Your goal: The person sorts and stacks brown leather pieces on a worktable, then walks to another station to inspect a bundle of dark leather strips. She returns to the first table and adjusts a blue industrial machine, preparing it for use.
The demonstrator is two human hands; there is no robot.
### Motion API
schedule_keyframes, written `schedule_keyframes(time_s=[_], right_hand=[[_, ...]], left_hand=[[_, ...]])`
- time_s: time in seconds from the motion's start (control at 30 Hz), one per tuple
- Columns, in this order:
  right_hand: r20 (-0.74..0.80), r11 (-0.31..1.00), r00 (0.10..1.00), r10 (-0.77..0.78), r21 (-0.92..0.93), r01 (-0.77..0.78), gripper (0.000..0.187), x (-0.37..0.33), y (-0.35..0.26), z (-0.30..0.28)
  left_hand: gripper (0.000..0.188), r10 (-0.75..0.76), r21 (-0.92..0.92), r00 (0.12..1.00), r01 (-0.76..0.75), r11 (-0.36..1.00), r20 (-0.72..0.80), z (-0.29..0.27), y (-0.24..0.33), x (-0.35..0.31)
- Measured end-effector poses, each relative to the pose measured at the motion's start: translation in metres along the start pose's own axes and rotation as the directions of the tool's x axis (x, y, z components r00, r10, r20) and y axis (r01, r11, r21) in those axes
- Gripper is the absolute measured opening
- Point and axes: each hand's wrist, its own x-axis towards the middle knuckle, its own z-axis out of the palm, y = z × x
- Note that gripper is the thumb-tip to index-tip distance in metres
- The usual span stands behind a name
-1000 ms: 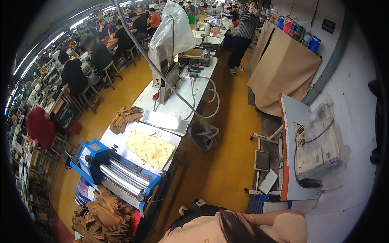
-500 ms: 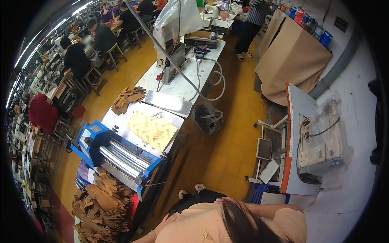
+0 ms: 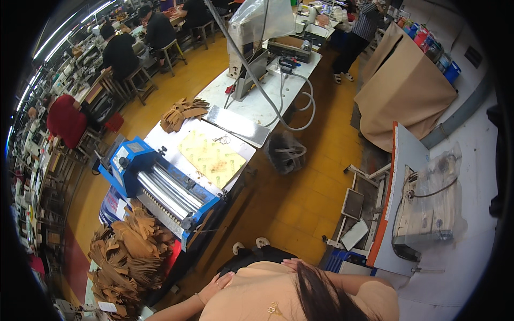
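My left hand [image 3: 215, 287] lies against the side of my peach-coloured shirt [image 3: 241, 295], fingers stretched out, holding nothing. On the other side of my waist, my right hand [image 3: 292, 262] also rests flat on the shirt, partly hidden by it and by dark hair. Nearest to the left hand is a big pile of brown cut leather pieces [image 3: 131, 251], standing beside a blue roller machine [image 3: 166, 187] with shiny metal rollers. Neither hand touches the machine or the leather.
Past the rollers, the white table [image 3: 214, 99] carries a yellow sheet [image 3: 211, 155], a smaller leather bundle [image 3: 182, 113], a metal plate [image 3: 235, 125] and a plastic-covered machine [image 3: 249, 64]. At right stands a tilted orange-edged board [image 3: 393, 187]. Several people sit at benches far left.
The whole view has shifted, so the table and machine appear slightly higher and further right. More of my left forearm shows; both hands stay at my waist.
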Motion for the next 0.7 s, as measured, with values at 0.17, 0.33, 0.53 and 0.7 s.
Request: schedule_keyframes(time_s=[0.17,0.33,0.53,0.7], right_hand=[[-0.039,0.998,0.998,-0.053,-0.021,0.052,0.072,0.000,0.007,0.005],[-0.023,1.000,0.999,-0.023,-0.022,0.022,0.065,0.000,0.016,0.007],[-0.154,0.985,0.979,-0.130,-0.132,0.110,0.057,0.000,0.030,0.017],[-0.136,0.989,0.986,-0.094,-0.130,0.076,0.057,-0.001,0.040,0.018]], left_hand=[[0.054,0.015,-0.020,0.999,-0.015,1.000,-0.034,0.004,0.002,-0.001],[0.055,0.044,-0.058,0.995,-0.049,0.997,-0.084,0.008,0.006,-0.001],[0.058,0.005,-0.061,0.997,-0.010,0.998,-0.074,0.008,0.014,0.001],[0.062,-0.027,-0.051,0.999,0.025,0.998,-0.034,0.009,0.023,0.002]])
